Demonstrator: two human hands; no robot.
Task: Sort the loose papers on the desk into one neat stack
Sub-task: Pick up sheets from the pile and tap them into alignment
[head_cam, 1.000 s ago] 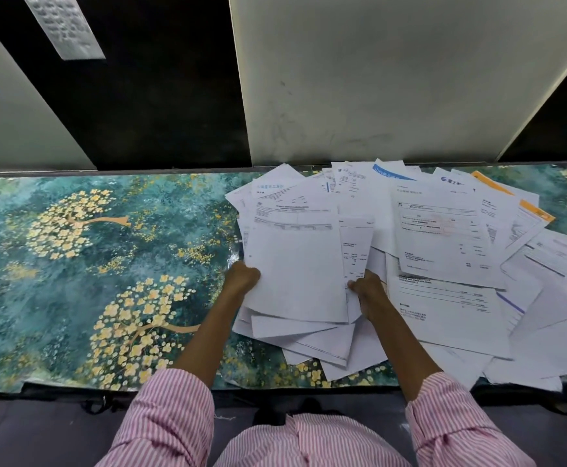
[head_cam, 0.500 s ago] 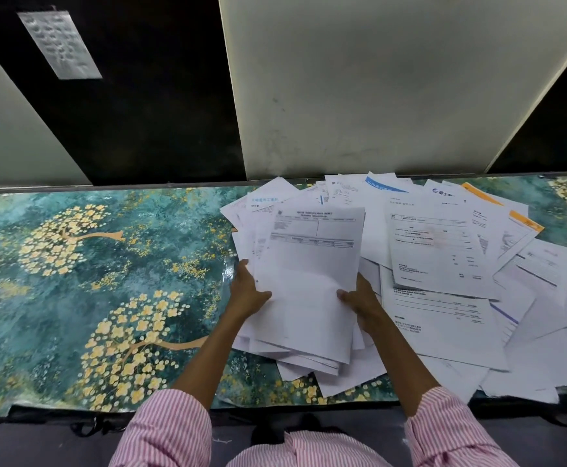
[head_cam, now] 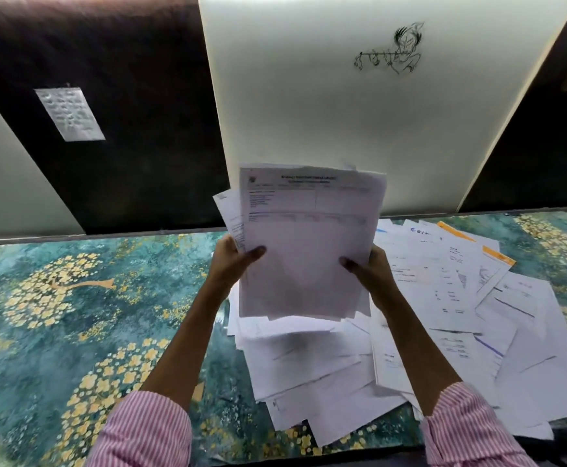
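A person in pink-striped sleeves (head_cam: 144, 433) holds a sheaf of printed papers (head_cam: 305, 251) upright above the tabletop (head_cam: 73, 298), at the centre of the frame. The left hand (head_cam: 231, 264) grips the sheaf's left edge and the right hand (head_cam: 373, 271) grips its right edge. Each thumb is pressed across the front sheet, and the fingers are curled behind the paper, out of sight. The front sheet carries what appears to be a printed form, its text too blurred to read, and a few sheets behind it fan out at the sheaf's upper left corner. Below and to the right, the loose papers (head_cam: 444, 315) lie in an overlapping sprawl across the right half of the tabletop, some reaching its near edge. An orange-edged sheet (head_cam: 498, 256) pokes out at the far right of the pile. The tabletop's teal cover, printed with yellow blossom trees, shows across the left of the frame. Behind it, a white panel (head_cam: 292, 96) bears a small line drawing (head_cam: 390, 52) at upper right, and a pale note (head_cam: 70, 114) hangs on a dark panel at upper left.
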